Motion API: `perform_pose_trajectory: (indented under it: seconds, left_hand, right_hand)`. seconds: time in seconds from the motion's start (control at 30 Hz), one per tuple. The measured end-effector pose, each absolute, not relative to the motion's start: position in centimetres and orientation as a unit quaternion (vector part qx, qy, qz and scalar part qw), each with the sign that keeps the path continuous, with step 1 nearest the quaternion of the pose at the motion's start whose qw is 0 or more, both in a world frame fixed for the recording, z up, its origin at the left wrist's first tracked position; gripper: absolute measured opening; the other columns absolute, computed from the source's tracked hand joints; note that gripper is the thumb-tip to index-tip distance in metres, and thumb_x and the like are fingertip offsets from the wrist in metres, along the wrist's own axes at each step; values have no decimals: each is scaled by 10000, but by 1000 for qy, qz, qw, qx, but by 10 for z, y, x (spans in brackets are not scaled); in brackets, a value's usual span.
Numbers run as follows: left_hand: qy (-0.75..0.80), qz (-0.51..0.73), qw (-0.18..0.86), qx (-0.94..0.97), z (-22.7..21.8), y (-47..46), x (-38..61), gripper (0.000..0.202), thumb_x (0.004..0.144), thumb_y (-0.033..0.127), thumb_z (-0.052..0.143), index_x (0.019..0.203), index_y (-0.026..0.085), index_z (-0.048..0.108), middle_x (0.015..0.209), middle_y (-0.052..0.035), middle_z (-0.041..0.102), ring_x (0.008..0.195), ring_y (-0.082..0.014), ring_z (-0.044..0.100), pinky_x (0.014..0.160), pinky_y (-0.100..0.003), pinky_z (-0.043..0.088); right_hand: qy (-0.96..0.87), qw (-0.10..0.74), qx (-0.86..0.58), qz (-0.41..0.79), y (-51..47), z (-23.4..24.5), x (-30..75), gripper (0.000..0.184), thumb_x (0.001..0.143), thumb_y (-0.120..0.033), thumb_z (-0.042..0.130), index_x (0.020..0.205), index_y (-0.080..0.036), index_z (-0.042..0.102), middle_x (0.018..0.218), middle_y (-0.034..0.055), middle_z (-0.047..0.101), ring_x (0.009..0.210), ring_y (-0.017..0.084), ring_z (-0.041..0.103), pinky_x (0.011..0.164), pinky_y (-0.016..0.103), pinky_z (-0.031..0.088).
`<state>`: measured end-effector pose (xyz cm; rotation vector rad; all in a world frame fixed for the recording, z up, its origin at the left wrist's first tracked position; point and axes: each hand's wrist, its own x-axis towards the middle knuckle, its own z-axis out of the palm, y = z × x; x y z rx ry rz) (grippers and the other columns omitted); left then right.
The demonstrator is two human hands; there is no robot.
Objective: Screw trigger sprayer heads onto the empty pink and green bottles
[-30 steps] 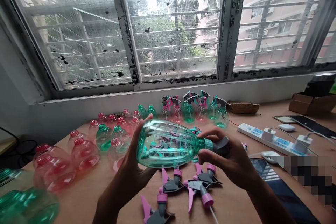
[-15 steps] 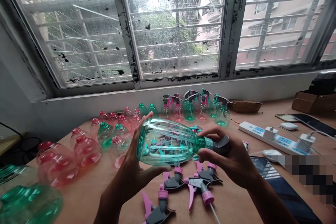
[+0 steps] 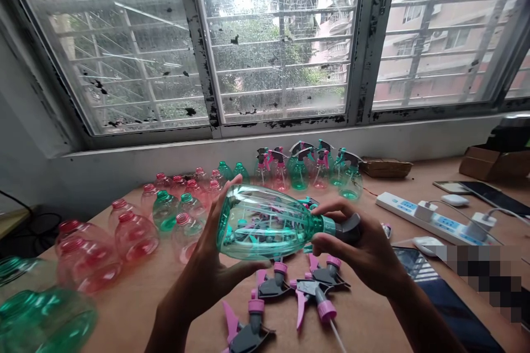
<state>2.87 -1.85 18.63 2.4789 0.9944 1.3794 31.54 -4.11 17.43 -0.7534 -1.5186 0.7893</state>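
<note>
My left hand (image 3: 207, 265) cups the base of a clear green spray bottle (image 3: 265, 223), which lies sideways above the wooden table (image 3: 136, 314). My right hand (image 3: 364, 251) is wrapped round the grey spray head (image 3: 350, 227) screwed at the bottle's neck. Below the bottle, loose grey spray heads with pink triggers (image 3: 290, 292) lie on the table.
Open pink and green bottles (image 3: 132, 234) crowd the left of the table. Finished bottles with spray heads (image 3: 306, 168) stand in a row under the window. On the right lie a white power strip (image 3: 434, 215) with plugs, a phone or tablet (image 3: 439, 298) and a cardboard box (image 3: 492, 162).
Both hands keep their grip on the bottle, which has tilted slightly, its base a little higher. The view has shifted a little.
</note>
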Motion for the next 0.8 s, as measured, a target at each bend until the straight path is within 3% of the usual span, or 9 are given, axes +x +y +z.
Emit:
perform_pose_trajectory:
  seconds: [0.27, 0.4, 0.53, 0.6, 0.7, 0.8]
  left_hand:
    - [297, 484, 106, 816, 184, -19, 29, 1180, 860, 461, 904, 1740, 436, 118, 1834, -69, 264, 1697, -377, 245, 1339, -623, 360]
    - [271, 492, 88, 823, 184, -20, 32, 1152, 884, 368, 899, 1738, 438, 128, 1817, -97, 307, 1683, -372, 295, 1336, -627, 357]
    - [272, 502, 122, 812, 185, -20, 34, 1271, 809, 610, 892, 1748, 414, 59, 1803, -133, 332, 1673, -440, 286, 1300, -731, 329]
    - [285, 501, 137, 806, 187, -20, 33, 1239, 798, 668, 868, 1748, 403, 118, 1807, -121, 324, 1677, -458, 259, 1304, -749, 299]
    - [290, 488, 113, 816, 189, -20, 32, 1187, 794, 547, 930, 1733, 384, 222, 1815, -107, 307, 1681, -445, 257, 1329, -696, 308]
    - [272, 476, 71, 833, 189, -22, 31, 1182, 876, 291, 889, 1750, 387, 98, 1823, -119, 281, 1687, -395, 270, 1322, -646, 361]
  right_hand:
    - [-651, 598, -326, 335, -42, 174, 316, 325, 855, -407, 943, 1067, -235, 766, 766, -3, 746, 519, 151, 708, 459, 222, 467]
    - [-641, 609, -323, 336, -42, 175, 315, 334, 837, -405, 954, 1047, -229, 764, 749, -11, 729, 514, 156, 705, 449, 222, 469]
    - [-655, 622, -320, 286, -43, 174, 312, 306, 814, -368, 974, 996, -226, 773, 696, -43, 674, 450, 103, 583, 418, 204, 387]
    - [-660, 626, -315, 272, -44, 173, 311, 298, 815, -358, 979, 995, -228, 780, 683, -51, 664, 441, 91, 553, 418, 202, 378]
    - [-643, 620, -298, 336, -45, 171, 312, 302, 850, -386, 957, 1033, -230, 774, 708, -25, 723, 499, 131, 677, 452, 205, 483]
    - [-618, 622, -271, 399, -44, 171, 315, 303, 864, -387, 951, 1053, -237, 767, 745, -10, 767, 566, 148, 754, 498, 191, 546]
